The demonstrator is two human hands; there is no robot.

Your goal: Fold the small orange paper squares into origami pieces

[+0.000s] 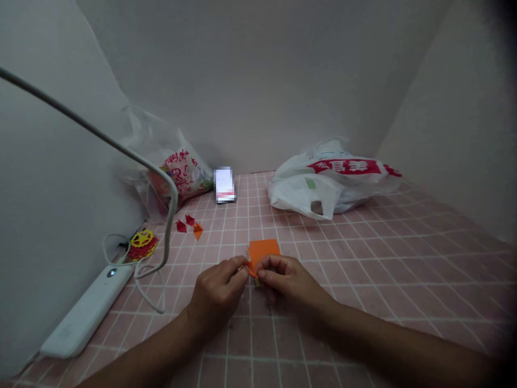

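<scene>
Both hands meet at the middle of the tiled surface, pinching a small folded piece of orange paper (252, 268) between them. My left hand (220, 285) grips its left side with thumb and fingers closed. On the right side, my right hand (288, 277) holds it between thumb and index finger. Just behind the fingers lies a flat orange paper stack (264, 248), its near part hidden by my hands. Farther left sit small folded paper pieces: red ones (181, 226) and an orange one (197, 231).
A white plastic bag (299, 188) lies at the back right; another bag (188, 175) stands back left beside a phone (224, 185) with its screen lit. At left are a white power strip (86, 312), a looping cable (172, 215) and a yellow gear-shaped piece (142, 238).
</scene>
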